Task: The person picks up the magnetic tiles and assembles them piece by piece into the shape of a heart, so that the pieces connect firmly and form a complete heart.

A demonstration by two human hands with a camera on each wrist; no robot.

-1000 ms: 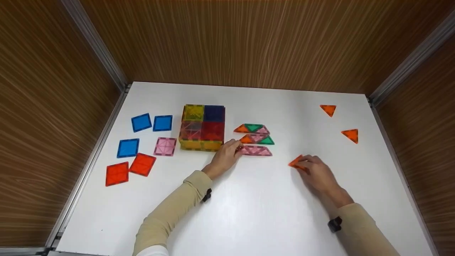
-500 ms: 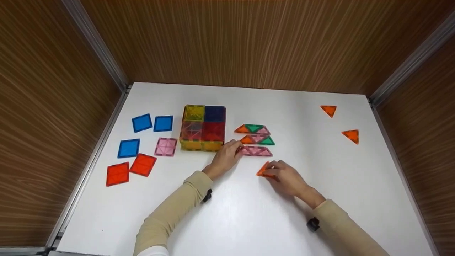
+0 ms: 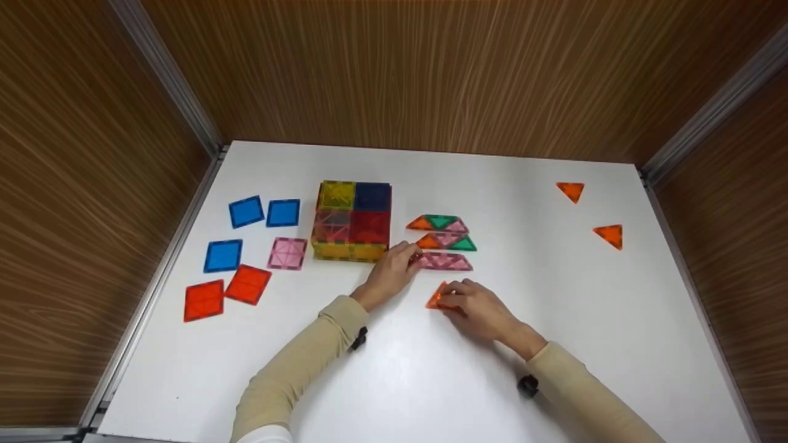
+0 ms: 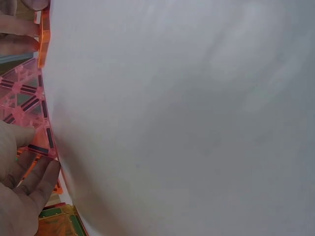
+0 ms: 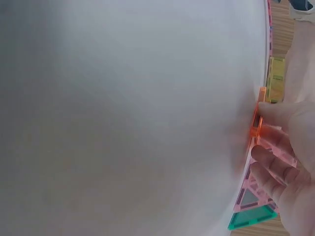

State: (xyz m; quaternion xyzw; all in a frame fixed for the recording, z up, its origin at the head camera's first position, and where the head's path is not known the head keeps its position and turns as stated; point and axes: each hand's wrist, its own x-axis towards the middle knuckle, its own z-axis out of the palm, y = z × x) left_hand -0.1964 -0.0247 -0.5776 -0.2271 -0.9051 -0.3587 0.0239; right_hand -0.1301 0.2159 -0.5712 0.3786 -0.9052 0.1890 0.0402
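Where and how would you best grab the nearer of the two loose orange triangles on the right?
Probably pinch that orange triangle by its slanted near edge and its far edge, coming from above on the near side. It lies flat on the white table, so its edges offer the best grip; no other tile touches it, leaving room all round.

The held triangle (image 3: 434,299) is orange, the front strip (image 3: 444,262) pink.

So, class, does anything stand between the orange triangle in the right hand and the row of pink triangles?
Nothing visible does. In the head view, only white table shows between the orange triangle, held by the right hand, and the pink row. The left hand is at the row's left end, beside that gap.
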